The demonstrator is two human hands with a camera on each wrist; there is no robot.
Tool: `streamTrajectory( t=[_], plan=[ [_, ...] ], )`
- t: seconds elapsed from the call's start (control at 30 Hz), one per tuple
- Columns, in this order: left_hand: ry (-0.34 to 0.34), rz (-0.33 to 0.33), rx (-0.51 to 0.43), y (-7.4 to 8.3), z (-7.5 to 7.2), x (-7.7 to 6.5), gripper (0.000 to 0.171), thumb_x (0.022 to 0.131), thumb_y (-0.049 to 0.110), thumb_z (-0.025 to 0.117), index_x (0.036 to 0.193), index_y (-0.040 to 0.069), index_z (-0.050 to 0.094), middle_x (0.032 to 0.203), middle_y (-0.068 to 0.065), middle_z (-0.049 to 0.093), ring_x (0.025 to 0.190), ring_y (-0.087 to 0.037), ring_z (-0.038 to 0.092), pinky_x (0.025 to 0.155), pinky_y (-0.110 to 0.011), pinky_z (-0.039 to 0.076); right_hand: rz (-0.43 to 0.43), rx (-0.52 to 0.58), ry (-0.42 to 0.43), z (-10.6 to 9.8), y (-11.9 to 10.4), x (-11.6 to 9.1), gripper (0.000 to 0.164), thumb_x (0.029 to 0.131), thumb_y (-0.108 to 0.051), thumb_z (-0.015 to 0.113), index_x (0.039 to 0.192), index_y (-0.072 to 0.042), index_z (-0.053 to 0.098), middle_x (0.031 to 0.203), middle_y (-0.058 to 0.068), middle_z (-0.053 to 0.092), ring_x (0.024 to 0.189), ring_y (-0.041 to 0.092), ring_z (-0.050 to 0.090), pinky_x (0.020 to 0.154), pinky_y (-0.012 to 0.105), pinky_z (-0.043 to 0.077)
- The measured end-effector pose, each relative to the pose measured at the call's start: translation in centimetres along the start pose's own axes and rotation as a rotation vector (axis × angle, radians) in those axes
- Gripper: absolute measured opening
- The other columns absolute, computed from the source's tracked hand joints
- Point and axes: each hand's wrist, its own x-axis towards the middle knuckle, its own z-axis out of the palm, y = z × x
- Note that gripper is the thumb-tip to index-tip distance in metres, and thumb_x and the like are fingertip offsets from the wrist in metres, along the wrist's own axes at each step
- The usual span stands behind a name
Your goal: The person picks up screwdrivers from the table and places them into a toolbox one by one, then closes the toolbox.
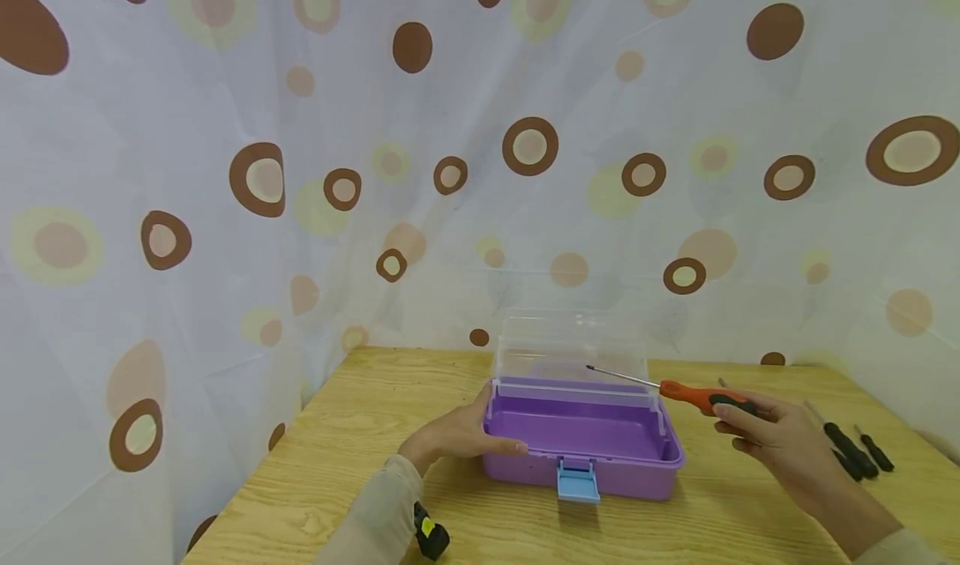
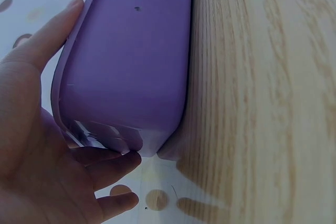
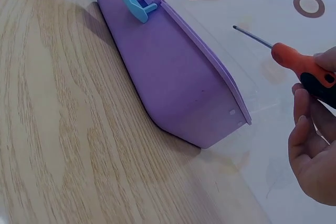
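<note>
A purple toolbox point(image 1: 581, 475) with a light blue latch point(image 1: 577, 483) sits on the table, its clear lid point(image 1: 573, 344) raised at the back. Nothing lies on the visible part of its floor. My left hand point(image 1: 461, 433) holds its left end, thumb at the front rim and fingers against the side wall; the left wrist view shows those fingers point(image 2: 113, 169) at the end of the box. To the right, my right hand point(image 1: 783, 440) grips an orange and black screwdriver point(image 1: 686, 393) by its handle. The shaft points left, above the box's back right corner.
Several black-handled screwdrivers point(image 1: 849, 448) lie on the wooden table point(image 1: 300, 482) at the right, partly behind the right hand. A black and yellow tape measure point(image 1: 431, 533) lies beside the left sleeve, near the front. A dotted curtain point(image 1: 450, 98) hangs behind and at the left.
</note>
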Motion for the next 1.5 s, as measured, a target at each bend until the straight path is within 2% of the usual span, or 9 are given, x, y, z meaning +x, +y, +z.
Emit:
streamTrajectory(
  t=[0.07,0.23,0.43,0.63,0.87,1.0,1.2,1.37,1.5],
  plan=[
    [0.002,-0.006,0.000,0.0,0.0,0.1,0.129,0.082,0.056,0.082,0.167,0.014,-0.005,0.163,-0.018,0.036,0.143,-0.037,0.041,0.116,-0.057,0.031,0.014,-0.009,0.004,0.3,0.2,0.2,0.026,0.108,-0.013,0.059,0.112,-0.036,0.071,0.108,-0.002,0.070,0.094,0.013,0.069,0.077,0.028,0.058],
    [0.007,-0.030,0.005,0.0,0.1,0.2,0.130,0.082,0.057,0.082,0.167,0.013,-0.005,0.162,-0.019,0.035,0.143,-0.037,0.041,0.116,-0.057,0.030,0.032,-0.040,0.013,1.2,0.4,0.8,0.017,0.108,-0.015,0.059,0.118,-0.027,0.067,0.107,0.000,0.067,0.092,0.015,0.065,0.077,0.029,0.057],
    [0.011,-0.036,0.003,-0.1,0.0,0.1,0.129,0.082,0.057,0.082,0.167,0.012,-0.005,0.163,-0.019,0.034,0.144,-0.038,0.040,0.117,-0.057,0.030,0.064,-0.067,0.015,2.7,0.6,1.4,0.014,0.107,-0.018,0.061,0.117,-0.015,0.071,0.105,0.001,0.061,0.090,0.016,0.062,0.076,0.030,0.056],
    [0.015,-0.047,0.008,-0.1,0.0,0.0,0.129,0.082,0.058,0.081,0.167,0.012,-0.005,0.163,-0.019,0.034,0.144,-0.039,0.039,0.117,-0.058,0.029,0.066,-0.103,0.008,4.1,0.6,1.9,0.021,0.106,-0.020,0.063,0.122,-0.008,0.069,0.102,0.004,0.062,0.089,0.018,0.061,0.076,0.031,0.056],
    [0.015,-0.024,0.010,-0.2,0.0,0.1,0.128,0.082,0.057,0.081,0.167,0.014,-0.004,0.162,-0.018,0.036,0.143,-0.038,0.041,0.116,-0.057,0.030,0.032,-0.214,-0.024,5.1,0.8,2.8,0.040,0.104,-0.025,0.066,0.132,0.003,0.065,0.104,0.004,0.064,0.090,0.020,0.058,0.074,0.034,0.055],
    [0.017,-0.022,0.018,-0.2,0.1,0.2,0.129,0.082,0.058,0.081,0.167,0.013,-0.004,0.163,-0.019,0.035,0.143,-0.038,0.040,0.116,-0.057,0.030,0.058,-0.240,-0.036,5.5,1.1,3.3,0.045,0.102,-0.025,0.070,0.134,0.005,0.064,0.100,0.004,0.063,0.084,0.018,0.055,0.071,0.033,0.053],
    [0.012,-0.035,0.019,-0.1,0.2,0.0,0.130,0.082,0.059,0.081,0.166,0.010,-0.005,0.163,-0.020,0.034,0.144,-0.039,0.039,0.117,-0.057,0.030,0.080,-0.296,-0.061,6.0,1.1,3.2,0.054,0.100,-0.023,0.072,0.140,0.010,0.058,0.093,0.004,0.059,0.074,0.017,0.047,0.064,0.031,0.045],
    [0.007,-0.021,-0.001,0.0,0.0,0.0,0.128,0.082,0.057,0.082,0.167,0.011,-0.004,0.160,-0.020,0.038,0.141,-0.038,0.043,0.116,-0.057,0.031,0.082,-0.346,-0.088,6.3,0.9,2.9,0.060,0.100,-0.025,0.072,0.146,0.008,0.051,0.104,0.005,0.068,0.078,0.019,0.048,0.065,0.033,0.042],
    [0.004,-0.017,0.001,-0.1,-0.1,0.1,0.129,0.082,0.057,0.081,0.167,0.012,-0.004,0.161,-0.019,0.039,0.141,-0.037,0.043,0.115,-0.057,0.032,0.064,-0.365,-0.130,6.3,0.8,2.8,0.053,0.102,-0.026,0.069,0.144,0.004,0.056,0.120,0.012,0.069,0.096,0.021,0.057,0.073,0.036,0.047]
  ],
)
